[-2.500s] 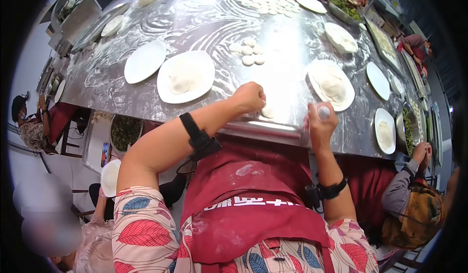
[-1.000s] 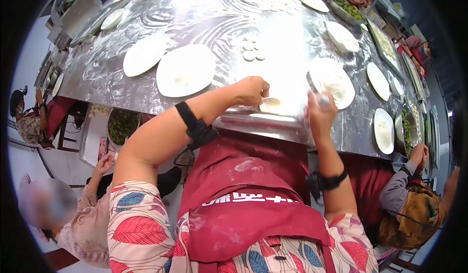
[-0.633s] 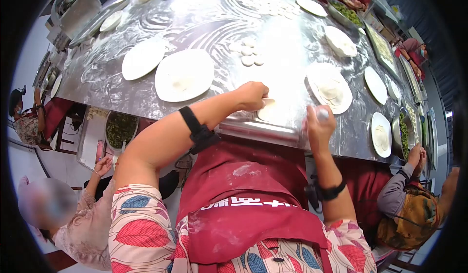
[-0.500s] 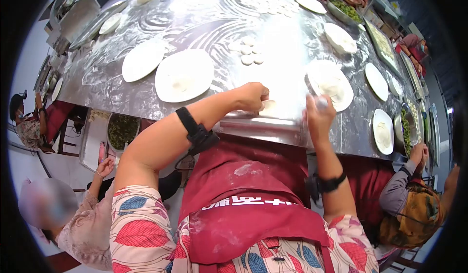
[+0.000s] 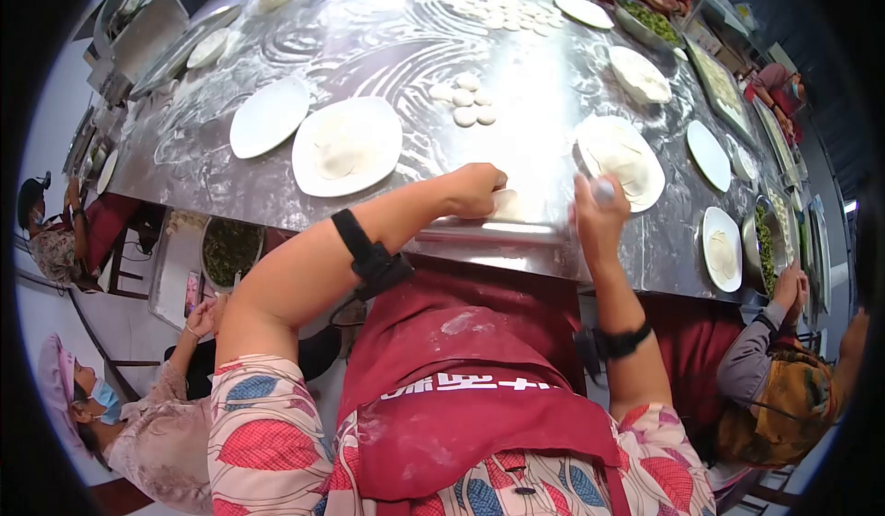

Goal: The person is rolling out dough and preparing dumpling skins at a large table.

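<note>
My left hand (image 5: 473,192) is closed, its fingers pinching the edge of a thin, pale dough wrapper (image 5: 505,205) at the table's near edge. To the right, my right hand (image 5: 597,221) is closed round what looks like a small rolling pin (image 5: 604,190); its pale rounded end shows at the top of the fist, a little blurred. Just beyond the right fist lies a white plate (image 5: 653,193) holding a stack of flat dough wrappers (image 5: 619,164). Ahead of my left hand, several small dough pieces (image 5: 467,98) sit in a cluster on the table.
The metal table (image 5: 277,184) is dusted with flour. A white plate with wrappers (image 5: 313,177) and a bare plate (image 5: 267,120) lie left. At right are more plates and a bowl of green filling (image 5: 765,249). Co-workers sit on both sides, one in a pink cap (image 5: 60,378).
My left hand stays at the wrapper, and my right fist has shifted only slightly. The co-worker at left has brought their hands a little lower. The table looks less glaring.
</note>
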A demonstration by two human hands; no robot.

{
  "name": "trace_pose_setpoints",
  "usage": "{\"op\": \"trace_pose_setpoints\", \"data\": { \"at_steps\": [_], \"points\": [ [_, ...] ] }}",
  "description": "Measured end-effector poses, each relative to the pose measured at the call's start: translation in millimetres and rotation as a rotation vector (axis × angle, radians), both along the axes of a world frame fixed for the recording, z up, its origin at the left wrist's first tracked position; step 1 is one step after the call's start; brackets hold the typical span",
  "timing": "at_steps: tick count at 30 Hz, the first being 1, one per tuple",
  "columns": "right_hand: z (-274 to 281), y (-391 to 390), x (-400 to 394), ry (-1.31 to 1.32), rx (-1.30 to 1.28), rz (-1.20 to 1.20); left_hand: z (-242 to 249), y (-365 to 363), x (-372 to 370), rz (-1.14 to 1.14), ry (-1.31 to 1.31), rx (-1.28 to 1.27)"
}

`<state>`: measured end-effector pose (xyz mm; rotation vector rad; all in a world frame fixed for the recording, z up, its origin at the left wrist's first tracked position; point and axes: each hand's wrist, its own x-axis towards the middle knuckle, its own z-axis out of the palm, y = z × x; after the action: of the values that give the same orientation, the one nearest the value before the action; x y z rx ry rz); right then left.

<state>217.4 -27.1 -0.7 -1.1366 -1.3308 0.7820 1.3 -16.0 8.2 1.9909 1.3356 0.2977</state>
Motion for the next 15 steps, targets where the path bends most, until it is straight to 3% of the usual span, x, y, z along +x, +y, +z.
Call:
{"op": "trace_pose_setpoints", "data": {
  "at_steps": [4, 8, 11, 14, 15],
  "points": [
    [-10.2, 64.3, -17.8, -0.135, 0.113, 0.0, -4.0, 10.9, 12.2, 0.083, 0.016, 0.043],
    [-4.5, 13.3, -0.2, 0.007, 0.003, -0.015, -2.2, 9.2, 11.5, -0.023, 0.123, 0.09],
    [-1.8, -34.1, 12.6, 0.099, -0.028, 0.054, -9.2, 5.4, 4.2, 0.045, 0.028, 0.092],
    [3.5, -13.9, 3.5, 0.034, -0.066, -0.023, 0.5, -3.6, 4.9, 0.058, -0.051, -0.112],
    [0.3, 4.2, -0.8, 0.012, 0.001, -0.024, 2.0, -3.7, 7.4, 0.075, -0.044, -0.069]
  ]
}}
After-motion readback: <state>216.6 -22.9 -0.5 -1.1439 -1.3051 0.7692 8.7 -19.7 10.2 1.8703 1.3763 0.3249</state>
